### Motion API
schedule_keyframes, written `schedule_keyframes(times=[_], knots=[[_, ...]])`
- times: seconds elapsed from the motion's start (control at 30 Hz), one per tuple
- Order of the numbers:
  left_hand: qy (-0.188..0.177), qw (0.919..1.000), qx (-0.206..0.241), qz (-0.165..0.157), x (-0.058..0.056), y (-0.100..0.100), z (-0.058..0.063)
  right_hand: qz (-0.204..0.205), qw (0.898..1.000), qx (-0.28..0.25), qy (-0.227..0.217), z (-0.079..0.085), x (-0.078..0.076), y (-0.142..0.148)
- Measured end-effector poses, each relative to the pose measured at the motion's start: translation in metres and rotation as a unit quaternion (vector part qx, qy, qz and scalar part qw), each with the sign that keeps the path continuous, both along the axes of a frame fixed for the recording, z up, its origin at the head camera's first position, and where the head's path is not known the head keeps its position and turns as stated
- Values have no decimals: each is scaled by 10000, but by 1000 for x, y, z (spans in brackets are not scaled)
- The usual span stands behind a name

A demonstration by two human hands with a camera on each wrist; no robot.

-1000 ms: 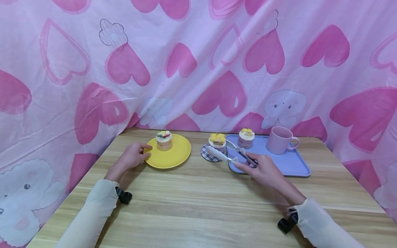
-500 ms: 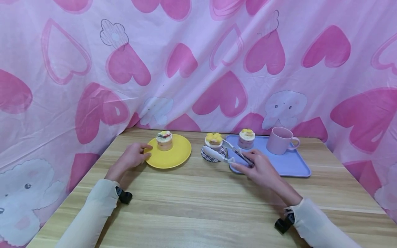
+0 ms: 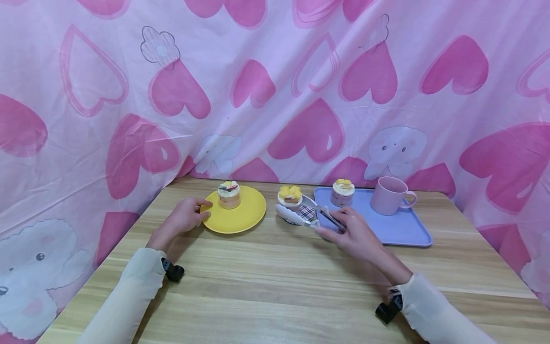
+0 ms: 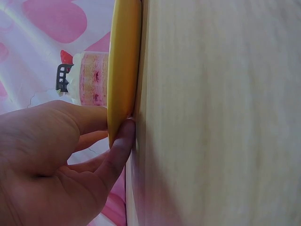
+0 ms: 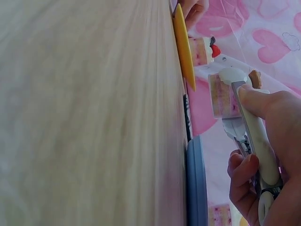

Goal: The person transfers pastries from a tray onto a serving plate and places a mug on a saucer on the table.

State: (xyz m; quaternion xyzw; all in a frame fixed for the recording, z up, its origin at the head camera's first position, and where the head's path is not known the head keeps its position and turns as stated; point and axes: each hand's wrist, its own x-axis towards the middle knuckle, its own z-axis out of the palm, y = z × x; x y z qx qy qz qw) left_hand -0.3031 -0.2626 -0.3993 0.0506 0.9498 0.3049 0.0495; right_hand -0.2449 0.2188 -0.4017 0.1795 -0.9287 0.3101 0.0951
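Note:
My left hand (image 3: 182, 217) pinches the near-left rim of a yellow plate (image 3: 247, 215), with the thumb low at the edge in the left wrist view. A cake cup (image 3: 229, 195) with white cream and a red-and-dark topping stands upright on that plate. My right hand (image 3: 358, 234) grips a pair of food tongs (image 3: 325, 216). Between the tongs' pale tips is another cake cup (image 3: 290, 193) with yellow topping. In the right wrist view this cup (image 5: 222, 96) hangs clear of the table. It overlaps the left part of a checked coaster (image 3: 306, 215) in the head view.
A lilac tray (image 3: 404, 231) lies at the right, bearing a third cake cup (image 3: 343, 195) and a pink mug (image 3: 384, 198). Behind the wooden table (image 3: 240, 291) hangs a pink heart-patterned cloth (image 3: 309, 71). The coaster lies between plate and tray.
My right hand has moved left with the tongs, carrying the yellow-topped cake cup from over the coaster towards the plate. My left hand keeps its place on the plate's rim.

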Motion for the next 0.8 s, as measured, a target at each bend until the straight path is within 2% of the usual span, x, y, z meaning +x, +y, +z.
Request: schedule_keyframes(times=[0.4,0.8], knots=[[-55,10000,19,64,-1,1,1,73,10000,-36,20,-2,-1,-9],[71,10000,5,10,0,1,0,43,10000,-6,-84,-2,-3,-20]])
